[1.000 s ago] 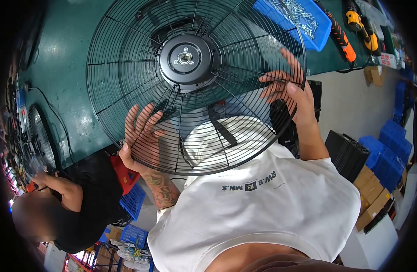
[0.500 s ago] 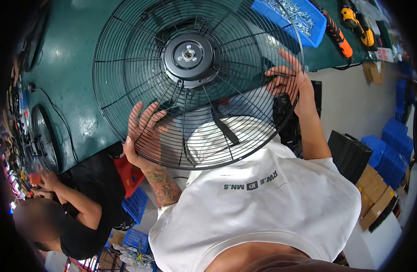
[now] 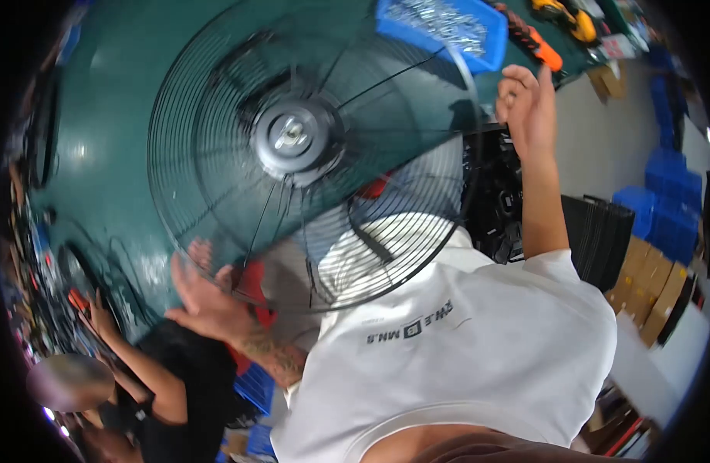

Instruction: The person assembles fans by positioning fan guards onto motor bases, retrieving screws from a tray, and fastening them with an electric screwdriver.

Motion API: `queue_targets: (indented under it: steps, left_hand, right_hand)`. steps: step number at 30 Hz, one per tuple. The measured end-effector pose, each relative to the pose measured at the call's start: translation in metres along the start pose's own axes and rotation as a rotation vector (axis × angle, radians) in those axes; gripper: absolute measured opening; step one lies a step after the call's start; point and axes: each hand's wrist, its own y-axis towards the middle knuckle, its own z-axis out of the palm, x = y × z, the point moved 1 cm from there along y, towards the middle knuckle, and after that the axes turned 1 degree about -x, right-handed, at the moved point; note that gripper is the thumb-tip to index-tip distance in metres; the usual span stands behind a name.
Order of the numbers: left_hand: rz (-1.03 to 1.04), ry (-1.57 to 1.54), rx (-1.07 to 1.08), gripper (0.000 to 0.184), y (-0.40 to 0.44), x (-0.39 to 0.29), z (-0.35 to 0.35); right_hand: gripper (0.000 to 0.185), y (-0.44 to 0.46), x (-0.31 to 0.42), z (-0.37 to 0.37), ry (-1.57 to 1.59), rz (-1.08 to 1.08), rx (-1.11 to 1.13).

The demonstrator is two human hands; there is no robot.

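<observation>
The fan guard (image 3: pixel 274 202) is in front of the white shirt (image 3: pixel 463 363), one part above the green table (image 3: pixel 116 100) and one part past the table's near edge; its round motor (image 3: pixel 292 137) sits in the middle of the wires. The right hand (image 3: pixel 527 112) is raised just to the right of the guard, apart from its rim. Its fingers are half bent toward the palm, the thumb points away from the body, and it has hold of nothing. The left hand (image 3: pixel 208 305) is at the near left rim of the guard, with fingers spread. It is blurred, so I cannot tell whether it touches the wires, but no grip is visible. A blue tray (image 3: pixel 490 58) with screws (image 3: pixel 440 23) is at the guard's far right. A co-worker (image 3: pixel 204 370) in black is near left of the guard.
</observation>
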Motion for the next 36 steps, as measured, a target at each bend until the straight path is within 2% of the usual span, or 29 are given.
queue_targets:
  steps: [2, 3, 4, 6, 7, 9, 10, 13, 14, 16, 17, 18, 19, 21, 22, 24, 25, 26, 28, 30, 32, 33, 35, 36]
  left_hand:
    - [0.277, 0.282, -0.26, 0.078, 0.024, -0.021, -0.019]
    - [0.418, 0.447, -0.24, 0.068, 0.039, -0.038, -0.025]
    - [0.569, 0.612, -0.222, 0.059, 0.055, -0.055, -0.022]
    - [0.743, 0.722, -0.139, 0.05, 0.068, -0.093, 0.041]
    - [0.782, 0.659, -0.055, 0.045, 0.082, -0.103, 0.069]
    - [0.688, 0.49, 0.114, 0.041, 0.097, -0.109, 0.147]
    - [0.695, 0.572, 0.277, 0.039, 0.102, -0.11, 0.184]
    - [0.719, 0.724, 0.718, 0.03, 0.102, -0.083, 0.292]
    - [0.743, 0.738, 0.854, 0.028, 0.098, -0.067, 0.322]
    - [0.791, 0.821, 1.13, 0.025, 0.092, -0.034, 0.373]
    - [0.858, 0.81, 1.196, 0.027, 0.093, -0.01, 0.394]
    - [0.932, 0.791, 1.259, 0.03, 0.094, 0.014, 0.412]
    - [0.942, 0.781, 1.274, 0.03, 0.092, 0.031, 0.426]
    - [0.974, 1.095, 1.336, 0.03, 0.086, 0.056, 0.448]
    - [0.97, 1.092, 1.329, 0.03, 0.086, 0.062, 0.458]
    - [1.237, 1.592, 0.905, 0.026, 0.089, 0.061, 0.474]
    - [1.122, 1.743, 0.911, 0.021, 0.093, 0.055, 0.482]
    - [1.114, 1.757, 0.913, 0.021, 0.097, 0.058, 0.484]
    - [0.909, 1.864, 0.985, 0.021, 0.11, 0.065, 0.494]
    - [0.88, 1.852, 1.001, 0.02, 0.119, 0.079, 0.504]
    - [0.923, 1.774, 1.041, 0.02, 0.119, 0.083, 0.512]
    - [0.92, 1.79, 1.038, 0.02, 0.115, 0.083, 0.514]
    - [1.166, 1.742, 0.93, 0.027, 0.097, 0.083, 0.521]
    - [1.17, 1.753, 0.933, 0.027, 0.09, 0.082, 0.525]
  right_hand:
    - [0.046, 0.032, 0.004, -0.046, 0.347, 0.088, -0.077]
    - [0.036, 0.047, 0.005, -0.057, 0.38, 0.063, -0.299]
    - [0.034, 0.062, -0.001, -0.075, 0.352, -0.001, -0.452]
    - [0.038, 0.081, 0.0, -0.09, 0.296, -0.013, -0.598]
    - [0.038, 0.09, -0.002, -0.103, 0.304, -0.028, -0.61]
    - [0.051, 0.109, -0.004, -0.126, 0.449, 0.184, -0.418]
    - [0.051, 0.113, 0.001, -0.136, 0.457, 0.172, -0.418]
    - [0.071, 0.127, 0.006, -0.176, 0.395, 0.343, -0.257]
    - [0.071, 0.132, 0.008, -0.173, 0.404, 0.336, -0.262]
    - [0.071, 0.14, 0.013, -0.156, 0.242, 0.4, -0.48]
    - [0.074, 0.141, 0.012, -0.143, 0.173, 0.333, -0.6]
    - [0.074, 0.14, 0.012, -0.141, 0.179, 0.323, -0.613]
    - [0.076, 0.139, 0.01, -0.139, 0.166, 0.318, -0.588]
    - [0.078, 0.136, 0.01, -0.129, 0.129, 0.284, -0.595]
    - [0.078, 0.13, 0.009, -0.123, 0.121, 0.286, -0.592]
    - [0.074, 0.12, 0.011, -0.105, -0.017, 0.127, -0.576]
    - [0.072, 0.115, 0.012, -0.099, -0.038, 0.076, -0.594]
    - [0.072, 0.11, 0.012, -0.097, -0.032, 0.087, -0.588]
    - [0.069, 0.108, 0.013, -0.096, -0.011, 0.022, -0.553]
    - [0.067, 0.105, 0.013, -0.092, 0.013, 0.011, -0.557]
    - [0.066, 0.102, 0.01, -0.087, 0.03, -0.002, -0.56]
    - [0.062, 0.101, 0.007, -0.085, 0.038, -0.074, -0.563]
    - [0.058, 0.1, 0.002, -0.08, 0.057, -0.143, -0.563]
    - [0.056, 0.1, 0.0, -0.076, 0.113, -0.262, -0.621]
